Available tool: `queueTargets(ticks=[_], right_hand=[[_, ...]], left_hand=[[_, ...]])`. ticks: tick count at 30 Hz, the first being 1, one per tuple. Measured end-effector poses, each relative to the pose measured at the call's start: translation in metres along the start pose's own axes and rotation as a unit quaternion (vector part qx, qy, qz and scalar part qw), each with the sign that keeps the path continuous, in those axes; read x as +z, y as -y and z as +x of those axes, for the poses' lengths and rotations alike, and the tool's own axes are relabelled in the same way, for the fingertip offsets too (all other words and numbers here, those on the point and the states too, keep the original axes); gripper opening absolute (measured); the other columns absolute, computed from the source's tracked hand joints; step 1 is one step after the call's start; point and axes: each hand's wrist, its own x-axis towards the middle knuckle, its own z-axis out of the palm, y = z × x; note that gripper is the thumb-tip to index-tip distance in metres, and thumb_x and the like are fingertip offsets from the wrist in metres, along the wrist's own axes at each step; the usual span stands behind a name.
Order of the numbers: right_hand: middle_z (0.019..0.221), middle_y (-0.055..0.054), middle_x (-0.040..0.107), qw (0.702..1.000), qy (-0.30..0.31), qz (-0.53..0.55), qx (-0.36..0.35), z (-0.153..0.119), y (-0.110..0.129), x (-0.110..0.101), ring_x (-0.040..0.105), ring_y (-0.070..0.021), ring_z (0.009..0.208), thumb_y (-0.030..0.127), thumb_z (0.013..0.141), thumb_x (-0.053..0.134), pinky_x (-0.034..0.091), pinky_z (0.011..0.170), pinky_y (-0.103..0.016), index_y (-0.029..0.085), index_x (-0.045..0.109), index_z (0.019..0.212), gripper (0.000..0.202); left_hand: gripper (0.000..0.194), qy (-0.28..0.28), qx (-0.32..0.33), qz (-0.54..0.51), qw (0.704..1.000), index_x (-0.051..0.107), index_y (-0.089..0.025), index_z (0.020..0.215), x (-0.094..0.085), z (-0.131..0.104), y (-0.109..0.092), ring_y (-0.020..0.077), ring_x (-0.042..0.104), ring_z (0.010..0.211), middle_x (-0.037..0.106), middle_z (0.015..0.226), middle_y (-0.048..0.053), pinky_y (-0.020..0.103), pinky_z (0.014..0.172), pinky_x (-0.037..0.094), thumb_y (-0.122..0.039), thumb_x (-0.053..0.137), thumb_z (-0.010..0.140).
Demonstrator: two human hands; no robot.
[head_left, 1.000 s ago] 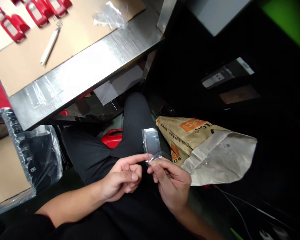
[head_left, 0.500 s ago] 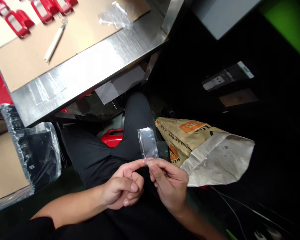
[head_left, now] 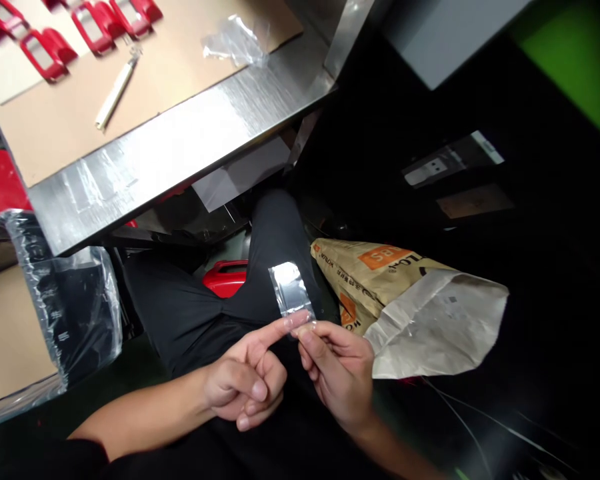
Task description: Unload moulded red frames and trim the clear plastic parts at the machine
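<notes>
A small rectangle of clear, shiny plastic film [head_left: 291,288] stands above my lap. My right hand [head_left: 339,370] pinches its lower corner between thumb and index finger. From the left, my left hand [head_left: 250,373] stretches out its index finger, whose tip lies against the lower end of the film and shows through it. The left thumb and other fingers are loosely curled, with nothing visible in them. Whether the left fingertip is stuck to the film I cannot tell.
A metal-edged table [head_left: 180,143] bears several red plastic frames [head_left: 45,57], a utility knife [head_left: 116,93] and crumpled clear plastic [head_left: 237,41]. To the right stands an open paper sack [head_left: 440,320]. A plastic-wrapped box [head_left: 17,333] is at left, and a red part [head_left: 225,279] lies below.
The film has tilted and now catches more light; a loose clear flap at its right no longer shows. My left index fingertip has moved slightly up and right across the film's lower end.
</notes>
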Motion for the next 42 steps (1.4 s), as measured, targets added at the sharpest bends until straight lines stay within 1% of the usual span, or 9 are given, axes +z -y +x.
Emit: queueTargets(ticks=[12,16,20,26,29,32,34,37,42], right_hand=[[0.056,0.003,0.054,0.998,-0.033,-0.040,0.028,0.022,-0.011,-0.020,0.046,-0.0077,0.047,0.039,0.093,0.068,0.035,0.043,-0.019,0.017,0.059,0.071,0.033],[0.059,0.003,0.058,0.997,-0.036,-0.053,-0.054,0.108,0.025,-0.004,0.047,-0.0060,0.047,0.040,0.091,0.071,0.037,0.044,-0.017,0.017,0.058,0.072,0.033],[0.058,0.004,0.059,0.987,-0.019,-0.023,-0.156,0.226,0.100,0.052,0.047,-0.0051,0.042,0.040,0.090,0.070,0.030,0.037,-0.016,0.017,0.059,0.072,0.031],[0.050,0.000,0.059,0.990,0.008,-0.081,-0.115,0.344,0.173,0.118,0.044,-0.0077,0.032,0.035,0.087,0.073,0.022,0.029,-0.018,0.015,0.063,0.072,0.027],[0.047,0.000,0.058,0.984,-0.025,-0.104,-0.142,0.339,0.164,0.122,0.041,-0.0071,0.030,0.044,0.083,0.077,0.023,0.028,-0.018,0.014,0.065,0.069,0.035],[0.053,0.000,0.061,0.972,-0.056,-0.101,-0.206,0.301,0.128,0.124,0.047,-0.0072,0.037,0.050,0.080,0.079,0.033,0.034,-0.018,0.015,0.068,0.072,0.037],[0.056,0.000,0.063,0.974,-0.004,-0.104,-0.201,0.268,0.097,0.131,0.049,-0.0074,0.041,0.050,0.081,0.078,0.037,0.038,-0.018,0.016,0.068,0.071,0.037],[0.057,-0.002,0.064,0.982,0.110,-0.101,-0.114,0.226,0.054,0.152,0.051,-0.0084,0.044,0.052,0.080,0.079,0.038,0.040,-0.019,0.015,0.069,0.068,0.041],[0.076,-0.010,0.074,0.981,0.192,-0.002,0.030,0.198,0.026,0.188,0.061,-0.0118,0.053,0.051,0.075,0.082,0.033,0.038,-0.017,0.013,0.074,0.080,0.040]], left_hand=[[0.084,-0.162,0.201,0.213,0.942,0.035,-0.026,0.158,-0.014,-0.004,-0.064,0.0059,0.032,0.036,0.048,0.056,-0.007,0.013,0.035,0.029,-0.024,0.075,0.084],[0.036,-0.309,0.198,0.363,0.857,0.071,-0.013,0.109,-0.040,-0.005,-0.080,0.0073,0.037,0.043,0.046,0.055,-0.004,0.018,0.044,0.030,-0.044,0.072,0.090],[0.048,-0.385,0.167,0.548,0.724,0.065,-0.011,0.078,-0.070,-0.006,-0.094,0.0127,0.047,0.064,0.054,0.069,0.002,0.024,0.060,0.034,-0.056,0.065,0.095],[0.048,-0.381,0.185,0.644,0.637,0.062,-0.014,0.073,-0.064,-0.027,-0.107,0.0155,0.050,0.067,0.056,0.070,0.003,0.027,0.064,0.036,-0.054,0.058,0.099],[0.028,-0.342,0.312,0.726,0.509,0.069,-0.016,0.089,-0.029,-0.047,-0.144,0.0176,0.060,0.077,0.065,0.083,0.005,0.029,0.073,0.045,-0.040,0.059,0.101],[0.018,-0.376,0.395,0.795,0.264,0.069,-0.019,0.104,0.004,-0.063,-0.204,0.0229,0.062,0.097,0.069,0.102,0.009,0.036,0.089,0.049,-0.033,0.059,0.101],[0.033,-0.426,0.326,0.832,0.142,0.065,-0.020,0.125,0.016,-0.067,-0.241,0.0320,0.054,0.120,0.063,0.129,0.013,0.048,0.104,0.044,-0.039,0.062,0.099],[0.059,-0.414,0.201,0.882,0.100,0.055,-0.021,0.141,0.021,-0.061,-0.267,0.0388,0.042,0.135,0.049,0.148,0.015,0.058,0.112,0.038,-0.053,0.068,0.093],[0.064,-0.308,0.165,0.930,0.116,0.049,-0.027,0.149,0.017,-0.050,-0.248,0.0358,0.038,0.139,0.044,0.153,0.012,0.054,0.116,0.035,-0.060,0.062,0.095]])
